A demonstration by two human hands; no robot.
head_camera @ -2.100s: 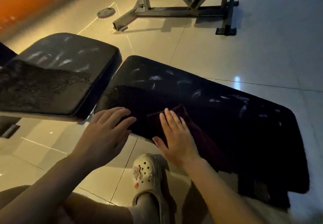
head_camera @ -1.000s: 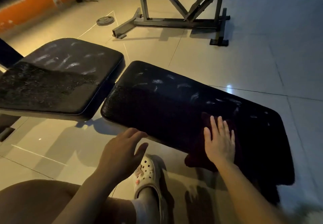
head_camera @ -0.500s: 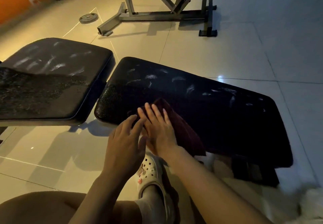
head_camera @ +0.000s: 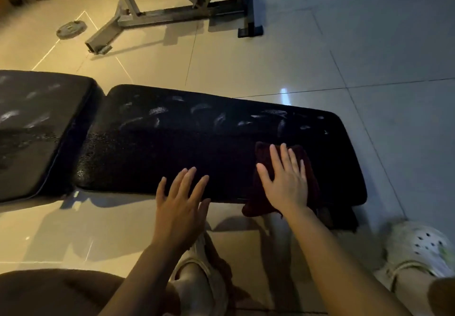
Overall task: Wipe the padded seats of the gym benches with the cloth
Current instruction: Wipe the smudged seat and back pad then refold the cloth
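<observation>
Glossy tiled floor [head_camera: 270, 64] reflecting a small light spot. Far side: grey metal rack frame [head_camera: 172, 10] with a black foot [head_camera: 250, 12]. Left of it, a round weight plate [head_camera: 71, 29] lying flat. Near edge: two pale perforated clogs [head_camera: 418, 249], right one fully visible.

Cloth [head_camera: 310, 167] mostly hidden under right hand [head_camera: 286, 182]; its dark red blends into the pad [head_camera: 197, 148], edges hard to trace. Left pad [head_camera: 37, 128] cut off by left edge. Rack [head_camera: 177, 7] cut off at top. Bench legs under pad lost in shadow. Left shoe [head_camera: 197, 278] partly covered by left forearm, right shoe [head_camera: 418, 249] cut at right edge. Plate [head_camera: 71, 29] too small to read.
</observation>
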